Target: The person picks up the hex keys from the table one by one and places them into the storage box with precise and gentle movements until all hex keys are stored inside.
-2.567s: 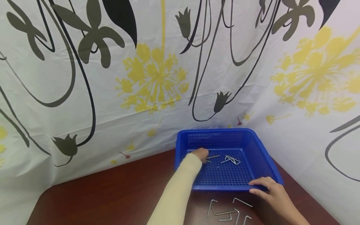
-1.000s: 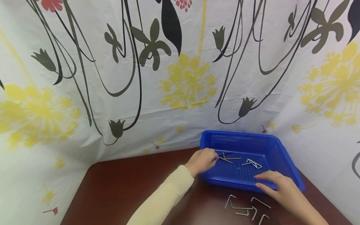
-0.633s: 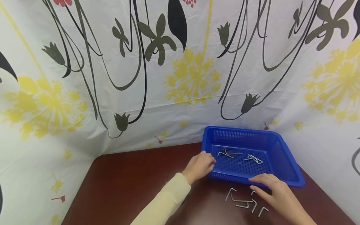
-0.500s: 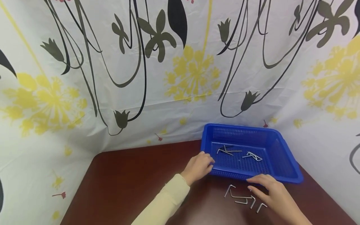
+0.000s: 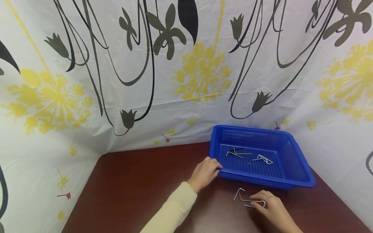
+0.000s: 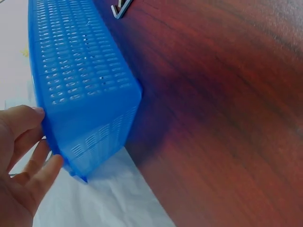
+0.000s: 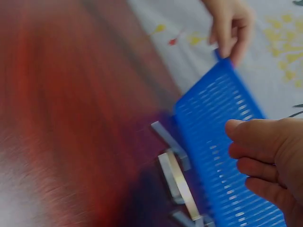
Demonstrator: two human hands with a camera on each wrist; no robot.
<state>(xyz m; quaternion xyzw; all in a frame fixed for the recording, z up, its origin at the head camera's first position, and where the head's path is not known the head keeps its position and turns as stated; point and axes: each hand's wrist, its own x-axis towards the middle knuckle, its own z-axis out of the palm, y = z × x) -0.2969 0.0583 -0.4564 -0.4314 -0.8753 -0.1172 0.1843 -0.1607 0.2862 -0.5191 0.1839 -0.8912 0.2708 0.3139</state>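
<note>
Plainly, the left hand grips the rim of the blue basket at its near left corner, thumb on one side and fingers on the other. The right hand is low over the near side, its fingers gently bent with a gap between thumb and forefinger; it holds nothing that can be made out, and whether it touches metal I cannot tell.

Just under and beside its fingertips lie bent metal rods on the bench: a brass-toned rod, a short silver rod close to it, and an L-shaped rod to their left, nearer the basket. Another bend shows by the fingers, partly covered.

Inside the basket, on its perforated floor, a left cluster of rods lies crossed, apart from a silver cluster at right. Behind hangs a white cloth printed with yellow and grey plants.
</note>
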